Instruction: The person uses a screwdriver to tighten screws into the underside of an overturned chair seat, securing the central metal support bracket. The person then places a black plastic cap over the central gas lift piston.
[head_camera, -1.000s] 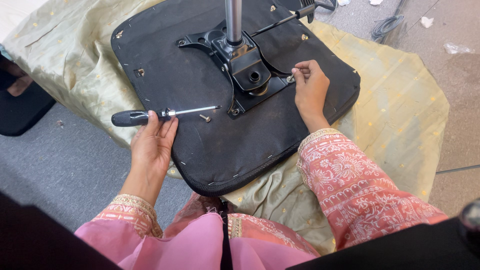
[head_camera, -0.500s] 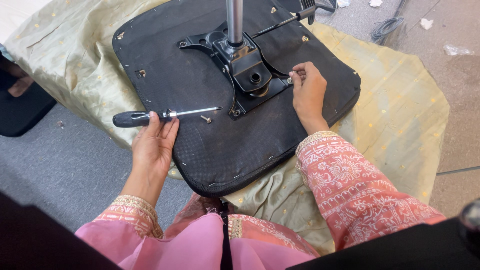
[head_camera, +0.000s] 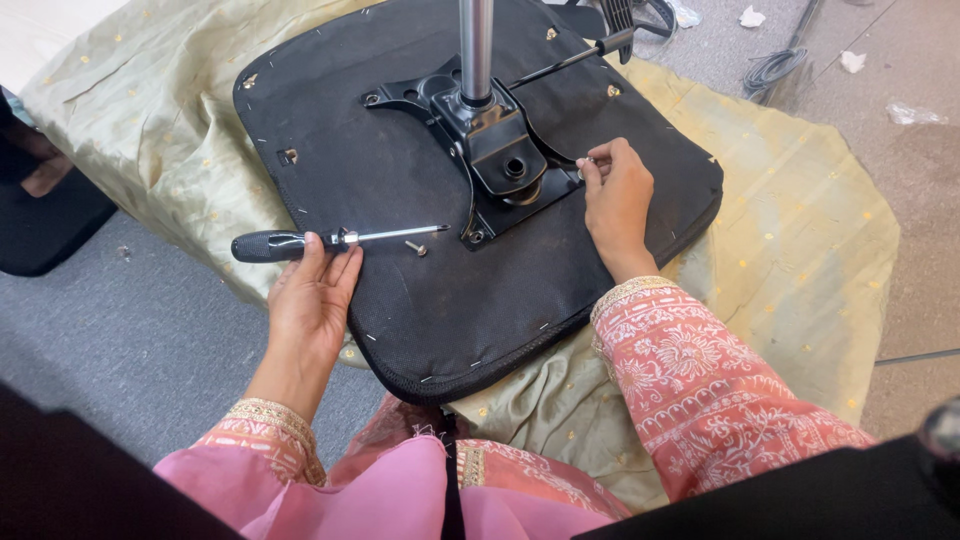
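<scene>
**Hands at the underside of an upturned chair seat**

While the black chair seat lies upside down on a pale gold-green cloth, both hands rest on its fabric underside. Black metal mounting plate sits at centre of the seat, toward the far side; a grey metal column rises from it and runs out of view at the top.

Right hand: at the right edge of the plate, fingertips pinched narrow on a small bright metal piece, likely a screw, too small to tell for sure. Sleeve is pink-red with white pattern.

Left hand: lying on the near-left edge of the seat, fingers together and fairly flat, tips touching the screwdriver where black handle meets shaft. Not closed around it. Screwdriver lies flat, handle left and hanging past the seat edge, tip pointing right toward the plate.

Loose screw on the seat fabric just near of the screwdriver tip, apart from both hands.

Thin black lever runs from the plate toward far right.

Outward: cloth spread over grey floor; coiled grey cable far right; crumpled white paper scraps beyond it; dark object at left edge
</scene>
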